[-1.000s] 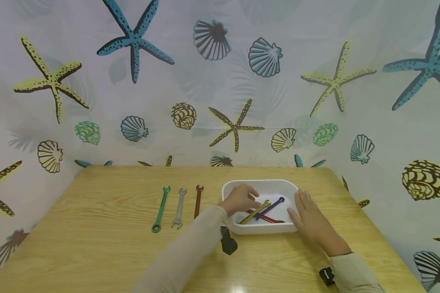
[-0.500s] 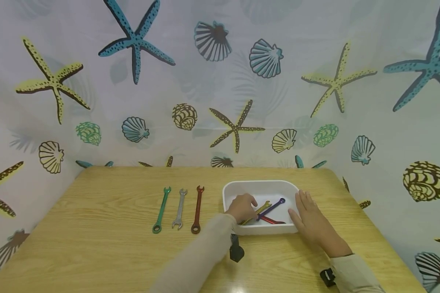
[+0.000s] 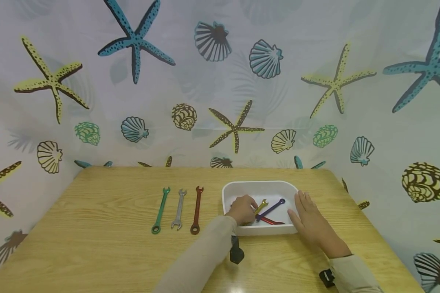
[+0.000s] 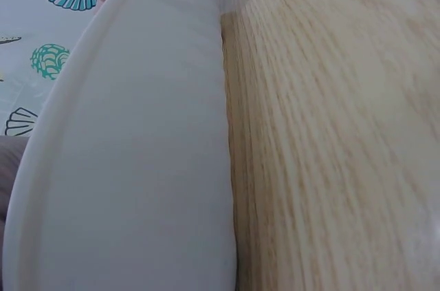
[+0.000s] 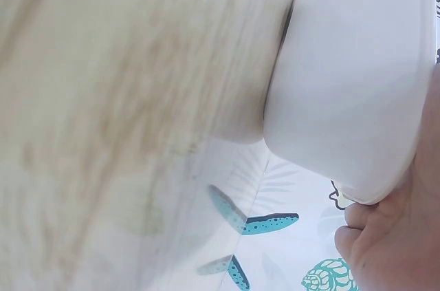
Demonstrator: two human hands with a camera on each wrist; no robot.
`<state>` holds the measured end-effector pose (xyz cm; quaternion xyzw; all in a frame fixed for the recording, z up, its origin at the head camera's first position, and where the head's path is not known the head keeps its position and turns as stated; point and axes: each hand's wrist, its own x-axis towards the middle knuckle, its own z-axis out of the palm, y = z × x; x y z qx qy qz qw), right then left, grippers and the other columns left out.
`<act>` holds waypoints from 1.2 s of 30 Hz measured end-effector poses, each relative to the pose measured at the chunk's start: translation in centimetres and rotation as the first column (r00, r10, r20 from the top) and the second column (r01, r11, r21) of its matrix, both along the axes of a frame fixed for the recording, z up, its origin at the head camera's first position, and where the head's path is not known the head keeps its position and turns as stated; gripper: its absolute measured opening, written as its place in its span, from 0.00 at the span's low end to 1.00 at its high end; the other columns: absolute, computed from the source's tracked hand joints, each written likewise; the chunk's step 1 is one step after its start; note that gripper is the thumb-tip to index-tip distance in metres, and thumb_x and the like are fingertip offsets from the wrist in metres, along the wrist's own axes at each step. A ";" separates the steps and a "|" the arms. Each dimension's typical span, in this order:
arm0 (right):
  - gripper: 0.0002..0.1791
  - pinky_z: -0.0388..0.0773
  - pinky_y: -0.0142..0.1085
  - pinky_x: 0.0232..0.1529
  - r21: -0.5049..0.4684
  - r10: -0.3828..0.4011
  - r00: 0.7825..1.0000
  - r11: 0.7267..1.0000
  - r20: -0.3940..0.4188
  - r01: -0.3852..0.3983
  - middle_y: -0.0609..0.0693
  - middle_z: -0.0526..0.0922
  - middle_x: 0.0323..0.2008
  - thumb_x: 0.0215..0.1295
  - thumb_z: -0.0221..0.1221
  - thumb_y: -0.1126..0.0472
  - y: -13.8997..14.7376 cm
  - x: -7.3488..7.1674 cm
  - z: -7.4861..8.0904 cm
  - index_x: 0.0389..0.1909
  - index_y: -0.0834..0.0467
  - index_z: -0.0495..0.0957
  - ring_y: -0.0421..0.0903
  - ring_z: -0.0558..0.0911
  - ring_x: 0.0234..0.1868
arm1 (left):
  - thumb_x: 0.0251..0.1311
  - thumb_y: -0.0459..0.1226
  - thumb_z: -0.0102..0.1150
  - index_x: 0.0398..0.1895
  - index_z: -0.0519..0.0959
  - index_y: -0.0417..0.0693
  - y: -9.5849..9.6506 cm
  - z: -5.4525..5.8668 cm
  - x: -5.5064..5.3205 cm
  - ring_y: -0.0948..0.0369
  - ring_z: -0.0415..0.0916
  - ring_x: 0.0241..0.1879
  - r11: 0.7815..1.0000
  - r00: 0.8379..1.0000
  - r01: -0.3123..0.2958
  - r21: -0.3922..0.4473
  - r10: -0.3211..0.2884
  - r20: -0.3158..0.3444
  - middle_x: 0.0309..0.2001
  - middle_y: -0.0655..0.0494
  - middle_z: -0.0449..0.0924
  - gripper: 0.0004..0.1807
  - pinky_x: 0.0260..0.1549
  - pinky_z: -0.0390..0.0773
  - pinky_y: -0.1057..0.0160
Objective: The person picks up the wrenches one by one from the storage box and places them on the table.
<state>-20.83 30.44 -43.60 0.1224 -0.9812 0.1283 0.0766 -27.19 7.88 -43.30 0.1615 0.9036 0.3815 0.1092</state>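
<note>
I have the left hand (image 3: 243, 208) gripping the yellow wrench (image 3: 260, 206), the right hand (image 3: 313, 223) straight-fingered against the tray (image 3: 265, 230).

We're counting six wrenches we can make out. Three are on the table (image 3: 113, 211): one green wrench (image 3: 161, 209), one silver wrench (image 3: 179, 208), one dark red wrench (image 3: 196, 209). Then we get three in the tray (image 3: 265, 230): one gold wrench (image 3: 261, 206), one purple wrench (image 3: 270, 210), one bright red wrench (image 3: 270, 220). Part of it's covered, so we're only tallying what shows. Otherwise we've got just the one tray, one table, two hands (left hand (image 3: 243, 209), right hand (image 3: 311, 221)), two sleeves (image 3: 205, 252) and two black gadgets (image 3: 236, 251).
</note>
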 end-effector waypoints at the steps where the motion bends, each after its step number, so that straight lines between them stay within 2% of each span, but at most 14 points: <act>1: 0.38 0.47 0.61 0.67 0.000 0.001 1.000 1.000 0.000 -0.001 0.72 0.46 0.72 0.76 0.39 0.47 0.0 0.0 0.0 0.69 0.76 0.47 0.69 0.44 0.72 | 0.40 0.21 0.61 0.41 0.83 0.39 0.0 -0.1 0.0 0.61 0.72 0.27 1.000 1.000 0.003 0.000 -0.003 0.004 0.30 0.53 0.82 0.20 0.22 0.71 0.66; 11: 0.38 0.46 0.61 0.68 -0.004 0.002 1.000 1.000 -0.001 -0.002 0.72 0.45 0.72 0.76 0.39 0.47 0.1 -0.1 -0.2 0.69 0.76 0.47 0.69 0.44 0.72 | 0.45 0.24 0.62 0.43 0.84 0.39 0.2 -0.5 -0.4 0.61 0.72 0.28 1.000 0.999 0.013 0.010 -0.013 0.051 0.34 0.54 0.83 0.18 0.24 0.71 0.66; 20: 0.38 0.47 0.62 0.67 -0.013 0.009 1.000 1.000 -0.008 -0.009 0.72 0.46 0.71 0.76 0.40 0.48 -0.1 0.1 0.0 0.69 0.77 0.48 0.69 0.44 0.72 | 0.45 0.22 0.59 0.39 0.82 0.39 0.0 -0.6 -0.4 0.59 0.70 0.26 0.997 0.994 0.019 0.081 -0.028 0.107 0.31 0.54 0.79 0.16 0.20 0.69 0.64; 36: 0.38 0.48 0.62 0.67 -0.007 0.001 1.000 1.000 -0.005 -0.001 0.72 0.46 0.71 0.76 0.39 0.47 -0.1 0.0 0.0 0.69 0.76 0.48 0.69 0.45 0.72 | 0.43 0.21 0.60 0.38 0.81 0.38 0.1 -0.4 -0.4 0.60 0.69 0.23 0.986 0.984 -0.036 0.163 0.006 0.177 0.27 0.54 0.75 0.15 0.15 0.68 0.67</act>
